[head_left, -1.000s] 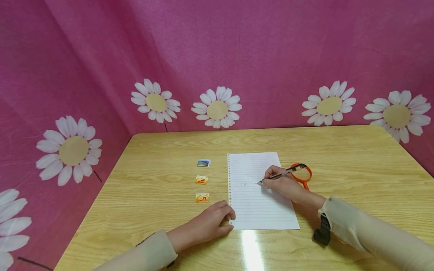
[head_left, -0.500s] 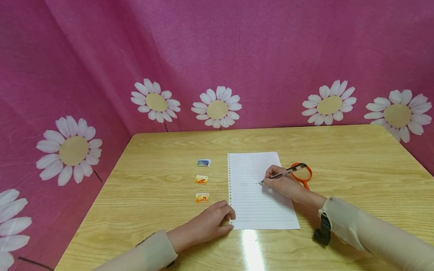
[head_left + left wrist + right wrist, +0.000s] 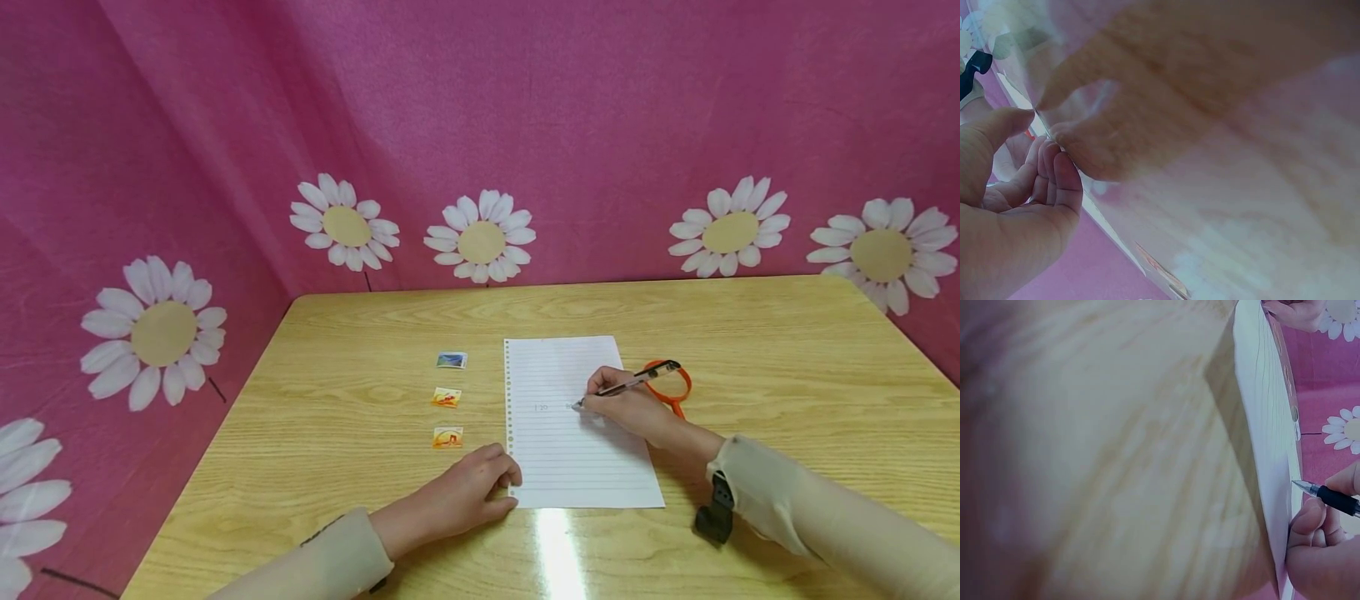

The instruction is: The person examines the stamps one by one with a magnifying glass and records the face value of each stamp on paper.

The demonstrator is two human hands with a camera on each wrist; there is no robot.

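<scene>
My right hand (image 3: 626,407) pinches a black pen (image 3: 627,385), its tip at a ruled line of a white sheet of punched paper (image 3: 570,458). Small handwriting, reading about "120", shows left of the tip, and another small mark sits right beside it. The right wrist view shows the pen (image 3: 1334,500) between thumb and fingers, near the paper (image 3: 1260,412). My left hand (image 3: 472,492) rests at the sheet's lower left edge, fingers loosely bent. In the left wrist view, the thumb and fingertips of this hand (image 3: 1029,175) touch down at the table surface.
Left of the sheet lie a blue stamp-like card (image 3: 452,360), a yellow-red one (image 3: 446,397) and an orange one (image 3: 447,437) in a column. An orange-rimmed magnifying glass (image 3: 678,408) lies partly behind the right hand and pen. A pink flowered curtain (image 3: 600,125) hangs behind the wooden table (image 3: 787,358).
The pen tip has shifted very slightly right, and the small mark beside it has grown. The left hand stays in place on the sheet's edge.
</scene>
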